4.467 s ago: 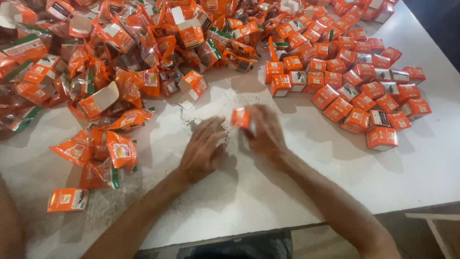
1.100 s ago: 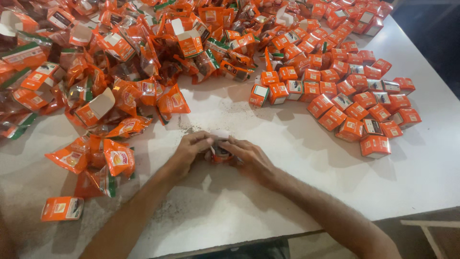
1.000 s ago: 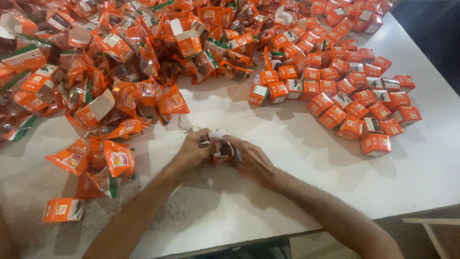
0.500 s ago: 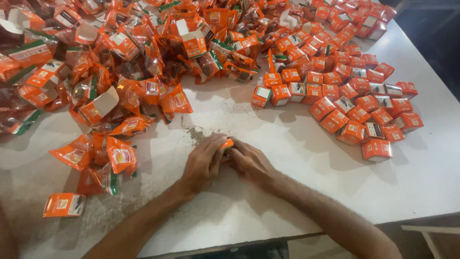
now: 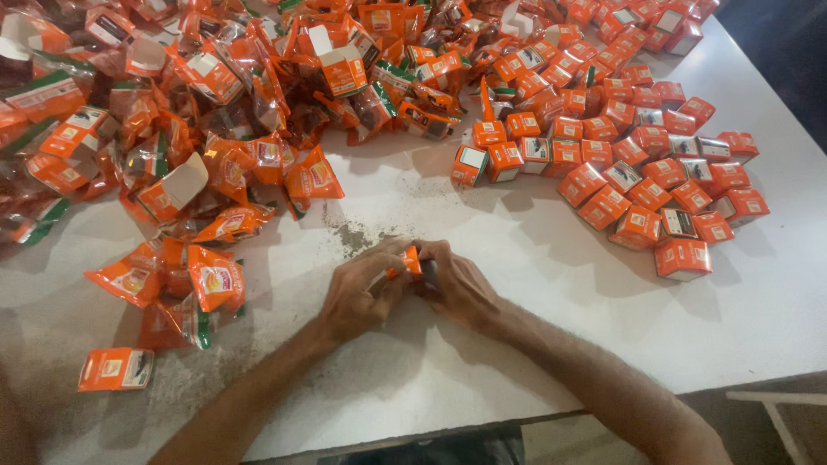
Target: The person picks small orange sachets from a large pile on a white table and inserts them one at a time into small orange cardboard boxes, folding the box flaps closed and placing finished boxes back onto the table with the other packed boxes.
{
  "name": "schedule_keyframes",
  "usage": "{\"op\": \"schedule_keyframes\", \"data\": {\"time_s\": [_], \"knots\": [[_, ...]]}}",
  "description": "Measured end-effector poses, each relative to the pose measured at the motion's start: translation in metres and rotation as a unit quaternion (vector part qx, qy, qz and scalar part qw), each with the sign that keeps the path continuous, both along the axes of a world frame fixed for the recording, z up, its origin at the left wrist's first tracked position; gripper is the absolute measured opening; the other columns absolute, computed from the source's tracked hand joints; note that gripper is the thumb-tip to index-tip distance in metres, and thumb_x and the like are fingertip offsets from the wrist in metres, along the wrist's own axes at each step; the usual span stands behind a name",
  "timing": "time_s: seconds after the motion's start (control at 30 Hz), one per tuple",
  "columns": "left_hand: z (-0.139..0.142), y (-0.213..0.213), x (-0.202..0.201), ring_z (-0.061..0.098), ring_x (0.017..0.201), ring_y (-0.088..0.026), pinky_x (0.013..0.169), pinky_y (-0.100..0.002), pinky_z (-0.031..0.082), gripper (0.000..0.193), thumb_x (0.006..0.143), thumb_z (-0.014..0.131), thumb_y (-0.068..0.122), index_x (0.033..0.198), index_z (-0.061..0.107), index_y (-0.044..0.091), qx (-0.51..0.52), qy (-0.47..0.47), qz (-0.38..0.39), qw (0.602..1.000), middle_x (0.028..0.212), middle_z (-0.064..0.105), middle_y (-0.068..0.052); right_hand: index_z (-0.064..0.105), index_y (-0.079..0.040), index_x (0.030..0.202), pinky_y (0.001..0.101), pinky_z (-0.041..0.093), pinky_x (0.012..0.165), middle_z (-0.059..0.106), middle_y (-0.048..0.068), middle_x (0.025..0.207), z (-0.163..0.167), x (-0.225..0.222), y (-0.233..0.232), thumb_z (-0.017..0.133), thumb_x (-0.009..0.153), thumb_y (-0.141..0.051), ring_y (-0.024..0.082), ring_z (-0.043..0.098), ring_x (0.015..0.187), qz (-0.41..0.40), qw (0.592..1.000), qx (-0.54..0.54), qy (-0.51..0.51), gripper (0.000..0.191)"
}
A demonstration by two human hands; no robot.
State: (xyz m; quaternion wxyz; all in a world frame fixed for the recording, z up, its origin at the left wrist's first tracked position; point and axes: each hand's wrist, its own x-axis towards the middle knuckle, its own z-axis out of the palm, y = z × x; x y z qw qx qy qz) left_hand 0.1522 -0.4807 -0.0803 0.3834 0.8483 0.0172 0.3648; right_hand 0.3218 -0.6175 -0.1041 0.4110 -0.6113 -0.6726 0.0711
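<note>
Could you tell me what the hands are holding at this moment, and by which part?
A small orange box, pinched between both hands: left hand on its left side, right hand on its right. Most of it is hidden by the fingers.

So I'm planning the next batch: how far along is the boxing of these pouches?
Done: a large group of closed orange boxes sits at the right of the white table. In hand: the left hand and right hand together grip one small orange box. Left: a big heap of orange pouches and open boxes remains.
</note>
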Motion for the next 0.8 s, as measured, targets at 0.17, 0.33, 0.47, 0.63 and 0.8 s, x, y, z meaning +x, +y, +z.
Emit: {"op": "schedule_keyframes", "data": {"time_s": [0.17, 0.33, 0.47, 0.63, 0.8], "knots": [[-0.003, 0.005, 0.0, 0.065, 0.128, -0.037, 0.108, -0.043, 0.055, 0.022, 0.085, 0.077, 0.002, 0.105, 0.067, 0.003, 0.039, -0.002, -0.011, 0.999, 0.131, 0.068, -0.022, 0.031, -0.004, 0.118, 0.0458, 0.058, 0.078, 0.065, 0.025, 0.125, 0.0, 0.002, 0.001, 0.081, 0.084, -0.003, 0.045, 0.069, 0.099, -0.004, 1.0, 0.006, 0.0, 0.06], [-0.002, 0.005, -0.002, 0.057, 0.136, -0.041, 0.11, -0.044, 0.053, 0.017, 0.089, 0.076, 0.002, 0.101, 0.065, 0.002, 0.123, -0.006, -0.024, 0.992, 0.14, 0.062, -0.024, 0.034, -0.005, 0.124, 0.0459, 0.058, 0.077, 0.067, 0.022, 0.113, -0.001, 0.003, -0.001, 0.084, 0.08, -0.005, 0.045, 0.07, 0.097, -0.026, 0.999, -0.028, 0.012, 0.066], [0.002, -0.004, -0.003, 0.049, 0.143, -0.046, 0.113, -0.046, 0.049, 0.022, 0.085, 0.072, -0.002, 0.106, 0.067, 0.0, 0.149, 0.019, -0.027, 0.988, 0.149, 0.053, -0.027, 0.035, -0.005, 0.128, 0.0458, 0.058, 0.079, 0.069, 0.02, 0.112, 0.003, -0.001, 0.0, 0.083, 0.08, -0.004, 0.044, 0.071, 0.098, -0.035, 0.998, -0.025, 0.041, 0.068], [0.001, -0.005, 0.0, 0.036, 0.147, -0.052, 0.121, -0.058, 0.034, 0.023, 0.087, 0.073, 0.006, 0.107, 0.064, 0.0, 0.196, 0.029, 0.013, 0.98, 0.156, 0.037, -0.035, 0.036, -0.002, 0.143, 0.05, 0.05, 0.097, 0.062, 0.023, 0.125, 0.016, 0.002, 0.01, 0.077, 0.081, -0.008, 0.045, 0.06, 0.115, -0.008, 0.998, 0.023, -0.056, 0.075], [0.0, 0.046, 0.007, 0.035, 0.151, -0.044, 0.125, -0.057, 0.03, 0.035, 0.096, 0.074, 0.016, 0.126, 0.065, 0.003, 0.197, -0.013, 0.181, 0.963, 0.16, 0.039, -0.025, 0.058, -0.005, 0.138, 0.056, 0.039, 0.106, 0.053, 0.021, 0.132, 0.041, 0.04, 0.011, 0.079, 0.091, -0.015, 0.041, 0.044, 0.13, -0.326, 0.934, -0.034, -0.146, 0.053]]}}
